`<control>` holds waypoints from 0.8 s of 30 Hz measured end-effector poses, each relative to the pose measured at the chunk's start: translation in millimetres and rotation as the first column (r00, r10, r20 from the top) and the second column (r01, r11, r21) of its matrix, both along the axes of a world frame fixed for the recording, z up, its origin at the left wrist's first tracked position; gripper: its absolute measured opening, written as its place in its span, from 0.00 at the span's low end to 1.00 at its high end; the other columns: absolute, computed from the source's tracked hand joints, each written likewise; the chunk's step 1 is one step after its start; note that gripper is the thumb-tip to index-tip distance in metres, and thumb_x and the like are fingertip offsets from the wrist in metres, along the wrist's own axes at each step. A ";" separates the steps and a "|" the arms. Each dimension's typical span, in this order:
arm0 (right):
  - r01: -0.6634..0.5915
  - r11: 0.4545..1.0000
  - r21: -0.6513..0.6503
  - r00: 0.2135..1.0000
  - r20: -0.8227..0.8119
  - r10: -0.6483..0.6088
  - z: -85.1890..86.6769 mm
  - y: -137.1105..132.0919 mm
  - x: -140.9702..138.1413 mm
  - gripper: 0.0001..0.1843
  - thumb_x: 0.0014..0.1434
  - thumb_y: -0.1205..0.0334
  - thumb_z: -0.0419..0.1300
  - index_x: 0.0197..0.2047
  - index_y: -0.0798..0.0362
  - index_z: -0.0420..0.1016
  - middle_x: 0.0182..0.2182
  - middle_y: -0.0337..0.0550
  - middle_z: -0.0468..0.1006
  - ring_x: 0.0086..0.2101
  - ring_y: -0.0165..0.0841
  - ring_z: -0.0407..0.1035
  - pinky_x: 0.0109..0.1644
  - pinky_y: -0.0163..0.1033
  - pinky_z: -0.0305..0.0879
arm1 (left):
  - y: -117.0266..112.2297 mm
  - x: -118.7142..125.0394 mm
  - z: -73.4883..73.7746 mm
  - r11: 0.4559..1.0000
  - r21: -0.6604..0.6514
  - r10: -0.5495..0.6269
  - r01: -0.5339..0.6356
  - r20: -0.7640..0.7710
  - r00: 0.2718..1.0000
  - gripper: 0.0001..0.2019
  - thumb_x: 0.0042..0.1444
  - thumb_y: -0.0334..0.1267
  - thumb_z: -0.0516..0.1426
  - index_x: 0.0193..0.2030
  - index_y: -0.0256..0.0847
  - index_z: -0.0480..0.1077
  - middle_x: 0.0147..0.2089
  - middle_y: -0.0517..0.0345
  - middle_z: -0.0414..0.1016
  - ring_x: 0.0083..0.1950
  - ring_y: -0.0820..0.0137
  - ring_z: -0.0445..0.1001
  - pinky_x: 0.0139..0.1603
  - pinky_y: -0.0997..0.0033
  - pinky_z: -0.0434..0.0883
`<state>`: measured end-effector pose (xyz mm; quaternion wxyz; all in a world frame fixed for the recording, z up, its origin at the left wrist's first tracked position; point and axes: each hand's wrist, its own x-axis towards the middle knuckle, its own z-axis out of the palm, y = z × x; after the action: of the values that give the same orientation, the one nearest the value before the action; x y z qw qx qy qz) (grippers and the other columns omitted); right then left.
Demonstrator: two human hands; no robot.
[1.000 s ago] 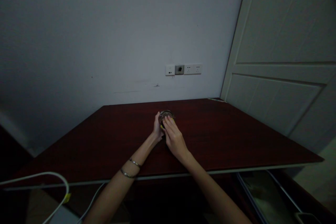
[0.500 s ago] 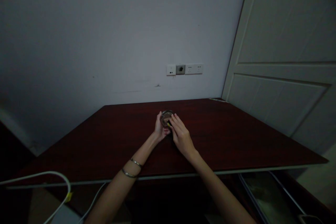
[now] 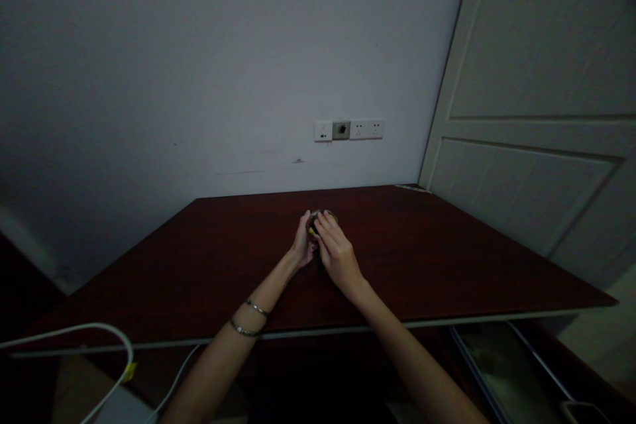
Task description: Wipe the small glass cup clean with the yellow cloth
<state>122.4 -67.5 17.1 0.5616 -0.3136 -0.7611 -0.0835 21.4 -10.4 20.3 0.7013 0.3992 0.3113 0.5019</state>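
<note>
Over the middle of the dark red tabletop, my left hand (image 3: 302, 243) is wrapped round the left side of a small, round, glassy container (image 3: 313, 215). Its exact kind is too dark and small to make out. My right hand (image 3: 339, 253) lies over the container's opening, fingers together and bent down into it. Between those fingers and the container shows a small dark and yellow piece (image 3: 312, 230), mostly hidden by the right hand. Two metal bangles (image 3: 251, 318) circle my left forearm.
The dark red table (image 3: 209, 258) reaches back to a grey wall with sockets (image 3: 348, 130). A panelled white door (image 3: 527, 126) stands to the right. A white cable (image 3: 99, 326) loops over the front left edge, and an open drawer (image 3: 507, 371) is below at right.
My right hand has shifted slightly left and up, covering more of the round container's opening. The yellow part has moved to the left. My left hand stays nearly in place.
</note>
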 end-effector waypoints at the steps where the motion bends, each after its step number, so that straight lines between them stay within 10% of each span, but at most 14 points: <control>1: -0.003 1.000 0.002 1.000 0.013 0.003 -4.2 -4.2 -1.1 0.27 0.59 0.74 0.47 0.61 0.52 0.55 0.59 0.47 0.61 0.61 0.38 0.49 0.62 0.52 0.55 | -0.3 -0.8 1.4 1.000 0.002 -0.012 0.012 0.036 0.999 0.26 0.46 0.61 0.50 0.32 0.37 0.71 0.21 0.60 0.69 0.20 0.76 0.65 0.18 0.78 0.57; 14: 0.044 0.999 -0.019 0.999 -0.017 -0.044 20.7 7.7 1.7 0.23 0.59 0.73 0.46 0.58 0.53 0.61 0.57 0.48 0.63 0.60 0.37 0.50 0.61 0.50 0.56 | -6.3 -4.6 11.4 0.992 -0.103 -0.079 0.078 -0.008 0.997 0.26 0.46 0.62 0.49 0.16 0.40 0.58 0.09 0.65 0.54 0.09 0.80 0.49 0.11 0.78 0.42; 24: -0.037 0.999 -0.028 0.999 -0.019 0.037 -11.1 -8.2 4.0 0.28 0.58 0.75 0.46 0.61 0.49 0.56 0.59 0.44 0.60 0.60 0.37 0.49 0.62 0.53 0.54 | -3.8 -7.7 12.8 0.997 -0.047 -0.062 0.061 -0.017 0.998 0.28 0.44 0.64 0.49 0.28 0.37 0.68 0.15 0.63 0.61 0.12 0.81 0.52 0.12 0.81 0.41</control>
<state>126.4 -75.7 6.0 0.5657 -0.3082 -0.7625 -0.0594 13.7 -14.2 33.0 0.7228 0.3967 0.3167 0.4690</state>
